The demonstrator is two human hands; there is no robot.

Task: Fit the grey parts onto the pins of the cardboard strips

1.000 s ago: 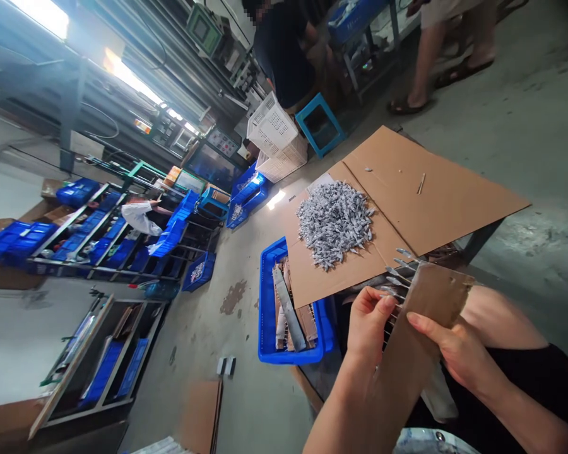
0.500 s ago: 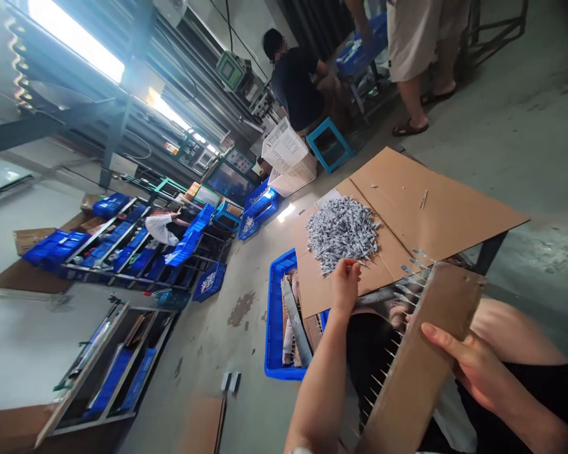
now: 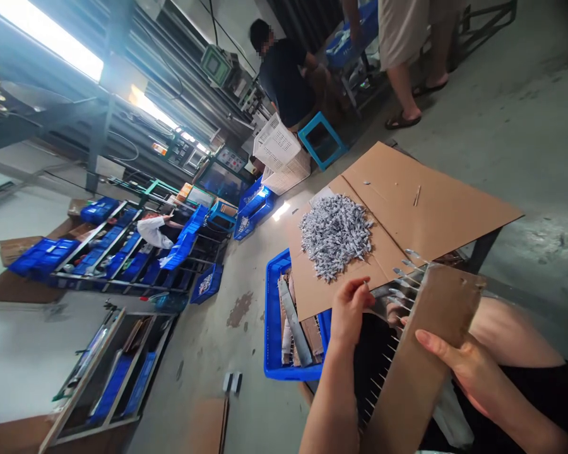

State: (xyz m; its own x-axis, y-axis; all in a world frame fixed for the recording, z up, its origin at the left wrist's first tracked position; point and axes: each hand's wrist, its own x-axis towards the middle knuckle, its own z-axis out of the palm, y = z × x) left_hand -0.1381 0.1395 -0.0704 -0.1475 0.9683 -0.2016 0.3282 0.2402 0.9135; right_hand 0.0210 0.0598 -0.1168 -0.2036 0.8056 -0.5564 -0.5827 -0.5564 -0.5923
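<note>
My right hand [image 3: 464, 366] grips a long brown cardboard strip [image 3: 416, 359], thumb on top and fingertips underneath. Thin pale pins stick out in a row along the strip's left edge. At its upper end several pins [image 3: 402, 271] carry small grey, leaf-shaped pieces; those lower down look bare. My left hand [image 3: 353, 309] is closed in a pinch just left of the pins, with a tiny grey piece [image 3: 365, 282] at its fingertips, partly hidden. Beyond it, a heap of small grey pointed pieces [image 3: 336, 236] lies on a cardboard-covered table [image 3: 435, 195].
Below the table's left corner stands a blue crate [image 3: 271, 340] holding cardboard strips and a grey bar. White baskets [image 3: 277, 145] and a blue stool [image 3: 322, 142] stand behind. One person [image 3: 288, 82] sits at a machine; another stands nearby. Blue bins fill racks at left.
My left hand has moved from the heap's near edge toward the pins on the strip, pinching a small grey piece. My right hand keeps holding the strip. The view has shifted slightly.
</note>
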